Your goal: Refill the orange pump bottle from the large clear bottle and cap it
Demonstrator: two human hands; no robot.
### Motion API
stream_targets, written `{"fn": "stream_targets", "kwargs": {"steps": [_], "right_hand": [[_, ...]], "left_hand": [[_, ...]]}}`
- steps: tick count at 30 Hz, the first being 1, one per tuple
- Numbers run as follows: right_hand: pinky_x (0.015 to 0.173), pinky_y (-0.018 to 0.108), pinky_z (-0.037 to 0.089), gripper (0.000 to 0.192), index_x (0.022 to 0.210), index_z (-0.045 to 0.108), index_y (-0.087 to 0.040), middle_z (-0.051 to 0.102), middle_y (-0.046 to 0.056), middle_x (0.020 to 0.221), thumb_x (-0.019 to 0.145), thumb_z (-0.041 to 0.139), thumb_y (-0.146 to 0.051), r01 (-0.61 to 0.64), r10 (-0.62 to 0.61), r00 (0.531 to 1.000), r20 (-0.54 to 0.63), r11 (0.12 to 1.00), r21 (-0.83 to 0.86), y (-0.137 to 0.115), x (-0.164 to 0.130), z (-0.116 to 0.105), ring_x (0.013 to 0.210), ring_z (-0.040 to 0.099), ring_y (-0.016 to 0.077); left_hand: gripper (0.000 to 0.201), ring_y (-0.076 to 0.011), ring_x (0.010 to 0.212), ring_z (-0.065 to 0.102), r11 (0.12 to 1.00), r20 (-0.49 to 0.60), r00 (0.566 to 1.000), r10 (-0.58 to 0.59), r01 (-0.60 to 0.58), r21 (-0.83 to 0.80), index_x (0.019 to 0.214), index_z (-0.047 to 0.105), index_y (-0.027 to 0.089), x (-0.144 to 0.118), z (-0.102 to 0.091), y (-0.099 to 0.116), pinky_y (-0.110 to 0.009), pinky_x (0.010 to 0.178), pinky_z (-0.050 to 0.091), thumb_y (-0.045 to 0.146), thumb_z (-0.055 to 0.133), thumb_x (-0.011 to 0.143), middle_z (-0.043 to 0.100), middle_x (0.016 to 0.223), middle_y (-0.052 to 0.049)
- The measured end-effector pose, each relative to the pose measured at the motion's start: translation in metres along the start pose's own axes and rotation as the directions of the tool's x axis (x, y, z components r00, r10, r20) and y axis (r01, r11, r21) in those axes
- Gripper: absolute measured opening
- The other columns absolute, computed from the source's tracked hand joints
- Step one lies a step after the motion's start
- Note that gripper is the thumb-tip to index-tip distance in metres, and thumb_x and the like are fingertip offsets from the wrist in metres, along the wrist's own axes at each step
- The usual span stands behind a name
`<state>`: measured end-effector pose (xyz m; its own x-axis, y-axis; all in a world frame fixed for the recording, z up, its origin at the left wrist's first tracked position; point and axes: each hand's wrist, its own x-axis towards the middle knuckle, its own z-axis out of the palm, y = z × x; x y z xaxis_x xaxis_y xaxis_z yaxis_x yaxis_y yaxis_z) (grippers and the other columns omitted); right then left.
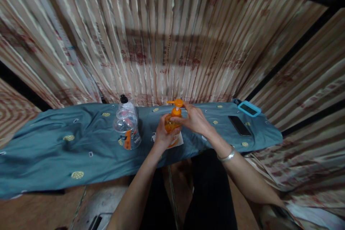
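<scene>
An orange pump bottle stands upright near the middle of the cloth-covered surface, its orange pump head on top with the spout pointing left. My left hand is wrapped round the bottle's body. With fingers closed at the neck and pump, my right hand grips the top from the right; its fingertips are partly hidden behind the pump. Below the bottle lies a white sheet with an orange print. To the left stands a clear plastic bottle with an orange label, its top open.
A black-capped bottle stands behind the clear one. Over to the right lie a dark phone and a light-blue framed device. Patterned curtains hang close behind the teal cloth. Dark bars cross both sides.
</scene>
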<state>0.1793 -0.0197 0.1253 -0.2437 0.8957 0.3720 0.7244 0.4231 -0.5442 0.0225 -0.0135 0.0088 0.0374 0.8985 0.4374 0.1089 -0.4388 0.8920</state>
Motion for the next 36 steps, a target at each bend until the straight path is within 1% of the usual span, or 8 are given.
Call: {"fn": "stream_targets", "kwargs": {"steps": [4, 10, 16, 20, 22, 27, 33, 36], "right_hand": [[0.089, 0.047, 0.058, 0.033, 0.122, 0.065, -0.019, 0.071, 0.007, 0.117, 0.097, 0.067, -0.039, 0.089, -0.096, 0.986, 0.139, 0.995, 0.055, 0.002, 0.005, -0.006, 0.101, 0.071, 0.0242], [0.092, 0.050, 0.056, 0.035, 0.120, 0.064, -0.019, 0.069, 0.008, 0.119, 0.095, 0.069, -0.042, -0.007, 0.006, 1.000, -0.010, 0.999, -0.053, -0.001, 0.004, 0.004, 0.104, 0.068, 0.0259], [0.092, 0.049, 0.057, 0.034, 0.125, 0.064, -0.019, 0.069, 0.008, 0.123, 0.096, 0.068, -0.037, 0.112, -0.114, 0.988, 0.103, 0.993, 0.028, 0.002, 0.006, 0.000, 0.107, 0.069, 0.0255], [0.095, 0.051, 0.054, 0.031, 0.119, 0.065, -0.019, 0.068, 0.008, 0.122, 0.096, 0.068, -0.040, 0.021, -0.021, 1.000, -0.011, 0.998, -0.064, -0.003, 0.007, 0.005, 0.109, 0.067, 0.0266], [0.093, 0.050, 0.055, 0.034, 0.120, 0.064, -0.019, 0.068, 0.008, 0.121, 0.095, 0.069, -0.041, -0.009, 0.008, 1.000, -0.023, 0.997, -0.076, -0.004, 0.006, 0.006, 0.107, 0.067, 0.0262], [0.085, 0.045, 0.060, 0.034, 0.125, 0.063, -0.019, 0.069, 0.007, 0.121, 0.096, 0.068, -0.037, 0.062, -0.067, 0.989, 0.134, 0.997, 0.039, 0.006, 0.006, 0.002, 0.100, 0.070, 0.0237], [0.093, 0.051, 0.056, 0.036, 0.125, 0.063, -0.020, 0.067, 0.009, 0.127, 0.095, 0.069, -0.040, -0.029, 0.029, 1.000, -0.001, 0.999, 0.026, 0.001, 0.003, 0.009, 0.109, 0.067, 0.0270], [0.095, 0.052, 0.055, 0.040, 0.129, 0.061, -0.021, 0.066, 0.009, 0.129, 0.095, 0.070, -0.040, 0.004, -0.006, 1.000, 0.024, 0.996, 0.090, 0.001, 0.002, 0.007, 0.111, 0.067, 0.0278]], "left_hand": [[0.063, -0.0254, 0.111, 0.066, 1.000, 0.006, 1.000, 0.024, -0.024, -0.004, 0.128, 0.050, 0.025, 0.000, -0.001, -0.002, -0.044, 0.099, 0.053, 0.039, 0.079, 0.074, 0.067, 0.123, -0.007], [0.063, -0.0253, 0.114, 0.066, 1.000, -0.021, 1.000, 0.018, -0.018, -0.016, 0.127, 0.051, 0.026, 0.000, 0.001, -0.006, -0.044, 0.100, 0.053, 0.038, 0.080, 0.073, 0.066, 0.127, -0.007], [0.064, -0.0260, 0.111, 0.067, 0.999, 0.000, 1.000, 0.014, -0.014, -0.045, 0.127, 0.050, 0.023, 0.000, 0.001, -0.003, -0.044, 0.099, 0.053, 0.039, 0.080, 0.073, 0.067, 0.123, -0.009], [0.065, -0.0261, 0.112, 0.067, 1.000, -0.009, 1.000, -0.012, 0.011, -0.027, 0.126, 0.051, 0.025, 0.001, 0.001, -0.003, -0.044, 0.099, 0.053, 0.040, 0.082, 0.071, 0.067, 0.123, -0.007], [0.065, -0.0262, 0.111, 0.067, 1.000, -0.014, 1.000, -0.016, 0.015, -0.021, 0.125, 0.052, 0.025, 0.001, 0.000, -0.003, -0.044, 0.099, 0.053, 0.040, 0.082, 0.070, 0.067, 0.124, -0.007], [0.064, -0.0258, 0.108, 0.068, 0.999, 0.001, 1.000, -0.009, 0.009, -0.031, 0.126, 0.051, 0.024, 0.001, -0.001, -0.001, -0.044, 0.097, 0.055, 0.037, 0.081, 0.071, 0.069, 0.121, -0.007], [0.064, -0.0264, 0.109, 0.068, 1.000, 0.000, 1.000, -0.014, 0.014, -0.024, 0.125, 0.051, 0.023, 0.002, 0.000, 0.000, -0.044, 0.097, 0.054, 0.039, 0.081, 0.071, 0.068, 0.122, -0.008], [0.062, -0.0255, 0.109, 0.068, 1.000, 0.003, 1.000, 0.000, 0.000, -0.020, 0.125, 0.051, 0.024, 0.003, -0.001, 0.000, -0.042, 0.097, 0.054, 0.039, 0.080, 0.072, 0.068, 0.121, -0.007]]}}
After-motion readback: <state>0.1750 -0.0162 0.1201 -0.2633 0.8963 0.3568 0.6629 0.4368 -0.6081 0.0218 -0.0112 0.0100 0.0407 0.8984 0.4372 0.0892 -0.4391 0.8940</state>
